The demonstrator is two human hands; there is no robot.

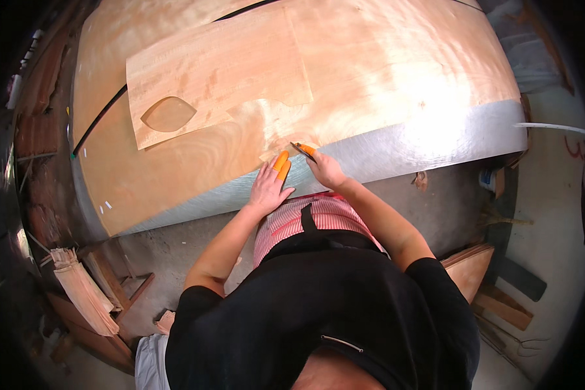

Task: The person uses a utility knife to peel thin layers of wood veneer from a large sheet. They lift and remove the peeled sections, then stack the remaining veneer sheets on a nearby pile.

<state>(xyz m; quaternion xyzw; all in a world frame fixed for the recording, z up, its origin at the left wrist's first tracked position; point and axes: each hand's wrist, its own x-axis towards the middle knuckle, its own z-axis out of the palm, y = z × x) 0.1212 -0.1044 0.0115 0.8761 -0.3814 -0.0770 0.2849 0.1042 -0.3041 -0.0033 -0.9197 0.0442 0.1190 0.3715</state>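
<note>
My left hand (271, 182) lies flat at the near edge of a stack of pale wood veneer (195, 162), its fingers stretched out and orange covers on two of them. My right hand (326, 169) is closed around a slim dark knife (298, 148), whose tip points up and left onto the veneer. Orange also shows at the right fingers. A small veneer piece (311, 140) lies under the knife. Just beyond the hands is a loose veneer sheet (221, 65) with a ragged near edge and an eye-shaped hole.
A shiny metal-coloured strip (396, 146) runs along the table's near side. A dark cord (101, 118) passes under the loose sheet. Bundled veneer strips (84, 292) stand at lower left; boards (469, 270) lean at lower right. A white rod (552, 127) sticks out at right.
</note>
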